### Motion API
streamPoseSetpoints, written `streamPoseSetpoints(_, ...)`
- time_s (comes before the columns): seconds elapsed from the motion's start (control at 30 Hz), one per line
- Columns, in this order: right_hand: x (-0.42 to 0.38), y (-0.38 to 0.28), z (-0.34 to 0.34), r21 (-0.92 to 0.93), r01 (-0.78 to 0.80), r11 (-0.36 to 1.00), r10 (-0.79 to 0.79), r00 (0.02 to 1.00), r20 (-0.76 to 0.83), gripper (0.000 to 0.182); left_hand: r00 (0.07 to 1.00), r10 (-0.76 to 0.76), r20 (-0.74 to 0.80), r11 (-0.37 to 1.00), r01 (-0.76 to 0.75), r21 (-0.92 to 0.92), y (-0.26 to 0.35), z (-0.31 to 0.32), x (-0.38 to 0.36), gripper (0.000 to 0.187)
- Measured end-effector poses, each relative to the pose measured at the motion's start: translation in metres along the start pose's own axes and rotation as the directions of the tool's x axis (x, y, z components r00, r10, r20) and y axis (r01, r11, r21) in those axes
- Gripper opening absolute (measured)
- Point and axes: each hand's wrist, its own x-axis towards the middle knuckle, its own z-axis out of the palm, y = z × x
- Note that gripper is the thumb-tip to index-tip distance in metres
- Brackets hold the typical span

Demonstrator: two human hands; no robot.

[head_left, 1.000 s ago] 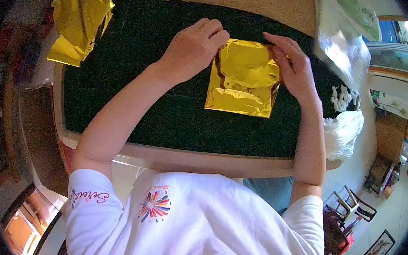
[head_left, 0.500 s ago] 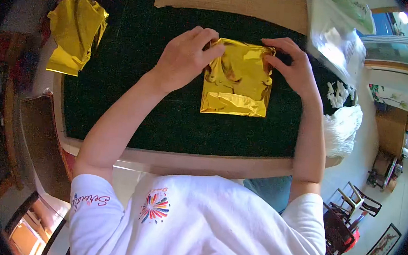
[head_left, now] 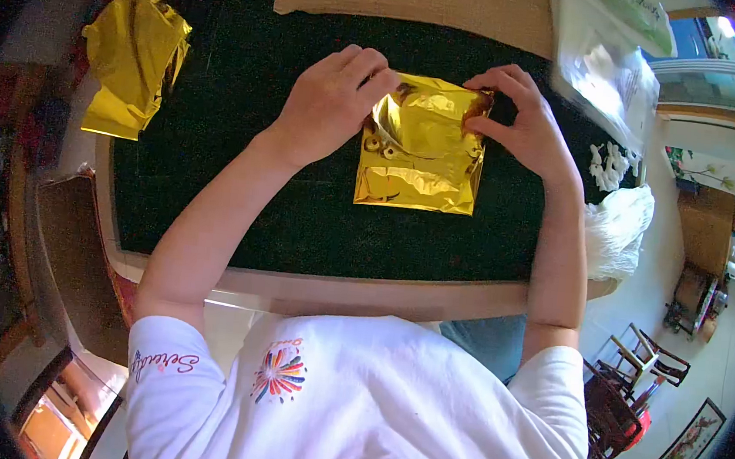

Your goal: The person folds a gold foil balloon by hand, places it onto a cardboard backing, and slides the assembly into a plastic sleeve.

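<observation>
Both hands at the upper end of a gold foil pouch (head_left: 421, 169), which lies near the middle of the dark desk (head_left: 298, 223), lower edge toward the person. Change over the last second is mostly in the right hand (head_left: 529, 126): fingers bunched over the corner then, thumb and forefinger now spread in a wide C, forefinger at the top right corner, thumb against the right side below it; the tips touch foil but are not closed together. Left hand (head_left: 331, 95) sits at the upper left corner as before, a little lower along the side, fingers curled, thumb laid on the face of the pouch; whether foil is pinched there, I can't tell, the fingertips being partly turned away. The face has shifted too: new curved creases and bright patches across the middle, a brown sheen by the right thumb. Read: the handling stays at the upper corners, the grip looser on the right, while the lower end lies flat with its pale band across. Elsewhere, unchanged: a crumpled gold foil piece (head_left: 133, 65) at far left; a cardboard sheet (head_left: 422, 7) along the far side; clear plastic bag (head_left: 604, 75), small white pieces (head_left: 609, 168) and a white bundle (head_left: 616, 234) at right.
</observation>
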Motion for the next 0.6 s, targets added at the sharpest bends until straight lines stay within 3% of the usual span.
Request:
streamPoseSetpoints(0.23,-0.005,-0.007,-0.004,-0.044,0.008,0.999,-0.007,1.000,0.029,0.050,1.000,0.013,0.008,1.000,-0.013,0.017,0.000,0.000,-0.001,0.022)
streamPoseSetpoints(0.3,-0.006,-0.012,-0.004,-0.170,0.049,0.984,-0.049,0.999,0.001,0.042,1.000,0.026,0.016,1.000,-0.026,0.010,0.000,-0.001,-0.001,0.023)
streamPoseSetpoints(0.4,-0.003,-0.009,0.002,-0.076,0.047,0.996,-0.053,0.995,-0.086,0.031,0.999,0.043,0.025,0.999,-0.043,0.008,-0.001,-0.001,-0.002,0.023)
streamPoseSetpoints(0.53,-0.003,-0.014,0.007,-0.063,0.006,0.998,-0.011,0.997,-0.073,0.025,0.998,0.028,0.065,0.999,-0.029,0.019,0.000,-0.002,-0.002,0.022)
streamPoseSetpoints(0.6,-0.005,-0.015,0.007,-0.062,-0.008,0.998,0.005,0.999,-0.042,0.025,0.999,0.030,0.012,0.999,-0.031,0.029,0.000,0.000,-0.001,0.020)
